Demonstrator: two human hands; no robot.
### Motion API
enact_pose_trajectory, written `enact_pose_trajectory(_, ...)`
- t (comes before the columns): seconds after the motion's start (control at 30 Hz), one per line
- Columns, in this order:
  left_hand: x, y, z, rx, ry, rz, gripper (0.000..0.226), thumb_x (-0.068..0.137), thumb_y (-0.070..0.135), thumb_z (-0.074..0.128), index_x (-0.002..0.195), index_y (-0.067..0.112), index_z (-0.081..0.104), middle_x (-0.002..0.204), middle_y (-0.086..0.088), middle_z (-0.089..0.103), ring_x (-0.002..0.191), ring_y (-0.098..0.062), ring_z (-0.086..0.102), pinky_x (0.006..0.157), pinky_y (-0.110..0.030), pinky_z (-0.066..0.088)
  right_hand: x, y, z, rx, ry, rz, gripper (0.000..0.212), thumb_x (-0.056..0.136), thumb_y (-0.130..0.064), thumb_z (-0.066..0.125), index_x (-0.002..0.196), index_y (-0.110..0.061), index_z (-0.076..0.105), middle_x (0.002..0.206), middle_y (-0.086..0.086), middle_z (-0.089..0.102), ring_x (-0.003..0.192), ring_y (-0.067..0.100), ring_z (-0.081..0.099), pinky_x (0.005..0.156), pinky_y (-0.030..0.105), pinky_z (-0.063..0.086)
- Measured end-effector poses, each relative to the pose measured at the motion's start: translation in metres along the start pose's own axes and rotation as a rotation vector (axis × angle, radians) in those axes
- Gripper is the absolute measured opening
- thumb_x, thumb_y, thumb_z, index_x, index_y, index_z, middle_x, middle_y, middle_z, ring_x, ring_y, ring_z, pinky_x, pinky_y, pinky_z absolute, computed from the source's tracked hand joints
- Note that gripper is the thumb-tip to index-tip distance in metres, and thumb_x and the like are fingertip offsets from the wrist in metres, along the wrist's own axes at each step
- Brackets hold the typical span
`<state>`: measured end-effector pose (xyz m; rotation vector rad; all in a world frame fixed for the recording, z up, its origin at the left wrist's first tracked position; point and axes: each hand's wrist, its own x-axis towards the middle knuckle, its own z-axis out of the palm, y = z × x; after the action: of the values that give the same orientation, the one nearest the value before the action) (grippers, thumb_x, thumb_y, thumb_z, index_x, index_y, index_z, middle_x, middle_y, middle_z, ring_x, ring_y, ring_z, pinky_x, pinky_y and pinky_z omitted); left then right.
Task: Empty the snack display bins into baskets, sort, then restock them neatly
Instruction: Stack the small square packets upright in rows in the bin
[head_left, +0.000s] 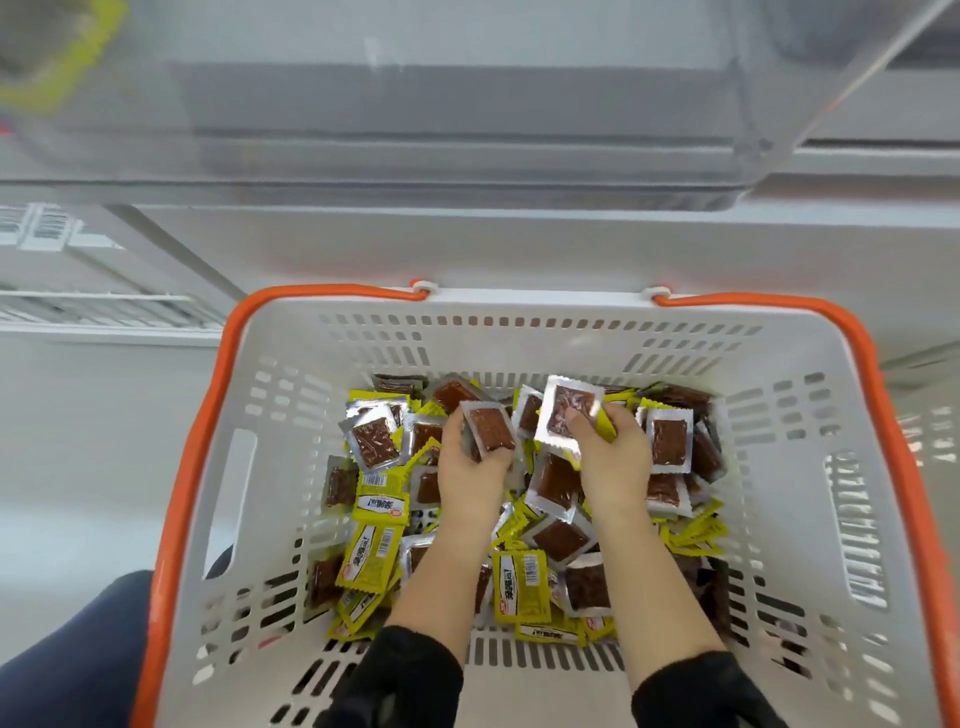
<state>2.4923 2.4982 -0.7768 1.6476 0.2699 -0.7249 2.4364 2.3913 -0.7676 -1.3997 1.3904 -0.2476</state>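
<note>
A white basket (545, 332) with an orange rim lies below me, its floor covered with several small snack packets (374, 561), yellow on one side, clear with brown filling on the other. My left hand (470, 470) grips a stack of packets (488, 431), brown side up. My right hand (613, 457) pinches a silver-edged brown packet (569, 410) together with yellow ones. Both hands are inside the basket near its far end.
A clear plastic display bin (467, 130) juts out above the basket's far edge, with a yellow packet blurred at the top left (57, 52). White shelving with price labels (47, 228) runs along the left. My dark trouser leg (78, 649) is at the lower left.
</note>
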Motion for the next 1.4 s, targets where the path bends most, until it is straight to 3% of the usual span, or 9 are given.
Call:
enact_pose_trajectory(0.2, -0.056, 0.043, -0.027, -0.278, -0.162, -0.093, 0.063, 0.076, -0.005, 0.069, 0.128, 0.028, 0.055, 0.110, -0.005, 0.068, 0.092, -0.025, 0.064, 0.071, -0.033, 0.047, -0.057, -0.030, -0.022, 0.352, -0.120, 0.125, 0.044, 0.092, -0.019, 0.060, 0.136, -0.021, 0.052, 0.142, 0.003, 0.048, 0.124, 0.025, 0.050, 0.100, 0.047, 0.045)
enact_pose_trajectory(0.37, -0.109, 0.066, -0.062, -0.240, -0.228, 0.026, 0.058, 0.080, -0.003, 0.072, 0.113, 0.043, 0.059, 0.125, 0.010, 0.058, 0.106, -0.019, 0.063, 0.097, -0.043, 0.045, -0.105, -0.055, -0.080, 0.240, -0.302, -0.084, 0.042, 0.089, -0.022, 0.067, 0.129, -0.026, 0.056, 0.131, -0.002, 0.053, 0.117, 0.020, 0.054, 0.082, 0.031, 0.045)
enact_pose_trajectory(0.5, -0.152, 0.085, -0.071, -0.156, -0.296, 0.220, 0.055, 0.080, -0.002, 0.072, 0.111, 0.041, 0.055, 0.108, 0.028, 0.050, 0.085, 0.021, 0.058, 0.065, -0.009, 0.048, -0.139, -0.062, -0.098, 0.162, -0.362, -0.189, 0.042, 0.081, -0.027, 0.075, 0.120, -0.024, 0.062, 0.125, 0.001, 0.060, 0.109, 0.017, 0.061, 0.072, 0.027, 0.047)
enact_pose_trajectory(0.6, -0.179, 0.094, -0.072, -0.131, -0.367, 0.310, 0.052, 0.083, 0.000, 0.070, 0.109, 0.041, 0.052, 0.108, 0.031, 0.046, 0.080, 0.032, 0.049, 0.062, -0.003, 0.045, -0.160, -0.063, -0.101, 0.171, -0.315, -0.262, 0.042, 0.079, -0.030, 0.077, 0.118, -0.018, 0.063, 0.119, 0.003, 0.065, 0.098, 0.008, 0.066, 0.075, 0.021, 0.051)
enact_pose_trajectory(0.77, -0.199, 0.089, -0.061, -0.182, -0.279, 0.358, 0.045, 0.084, 0.013, 0.073, 0.120, 0.033, 0.055, 0.121, 0.012, 0.061, 0.108, -0.007, 0.060, 0.079, -0.016, 0.049, -0.182, -0.053, -0.099, 0.224, -0.227, -0.307, 0.037, 0.081, -0.034, 0.075, 0.113, -0.018, 0.065, 0.111, 0.002, 0.067, 0.100, 0.015, 0.065, 0.077, 0.026, 0.050)
enact_pose_trajectory(0.93, -0.205, 0.082, -0.064, -0.232, -0.143, 0.261, 0.068, 0.064, 0.047, 0.079, 0.127, 0.034, 0.055, 0.133, 0.002, 0.058, 0.120, -0.022, 0.057, 0.101, -0.050, 0.048, -0.196, -0.053, -0.110, 0.248, -0.032, -0.392, 0.029, 0.090, -0.008, 0.060, 0.108, -0.030, 0.064, 0.109, -0.001, 0.068, 0.093, 0.016, 0.063, 0.073, 0.027, 0.049)
enact_pose_trajectory(1.07, -0.202, 0.083, -0.071, -0.187, -0.155, 0.246, 0.047, 0.074, 0.035, 0.079, 0.117, 0.029, 0.063, 0.120, -0.006, 0.065, 0.107, -0.027, 0.064, 0.085, -0.046, 0.057, -0.220, -0.058, -0.100, -0.034, -0.154, -0.695, 0.028, 0.095, -0.026, 0.059, 0.118, -0.039, 0.059, 0.112, -0.032, 0.057, 0.101, -0.012, 0.057, 0.084, -0.001, 0.038)
enact_pose_trajectory(1.2, -0.201, 0.082, -0.076, -0.166, -0.242, 0.306, 0.022, 0.088, 0.015, 0.069, 0.103, 0.031, 0.069, 0.105, -0.005, 0.070, 0.095, -0.027, 0.068, 0.080, -0.043, 0.057, -0.223, -0.048, -0.087, 0.044, -0.353, -0.637, 0.037, 0.094, -0.055, 0.040, 0.125, -0.041, 0.056, 0.140, -0.027, 0.041, 0.130, -0.016, 0.033, 0.113, 0.018, 0.025)
enact_pose_trajectory(1.4, -0.207, 0.084, -0.078, -0.194, -0.365, 0.189, 0.043, 0.072, 0.033, 0.071, 0.114, 0.039, 0.067, 0.136, -0.001, 0.056, 0.121, -0.018, 0.058, 0.105, -0.048, 0.043, -0.213, -0.048, -0.087, 0.245, -0.355, -0.403, 0.043, 0.091, -0.040, 0.059, 0.129, -0.020, 0.057, 0.123, -0.009, 0.060, 0.108, 0.001, 0.057, 0.087, 0.017, 0.042)
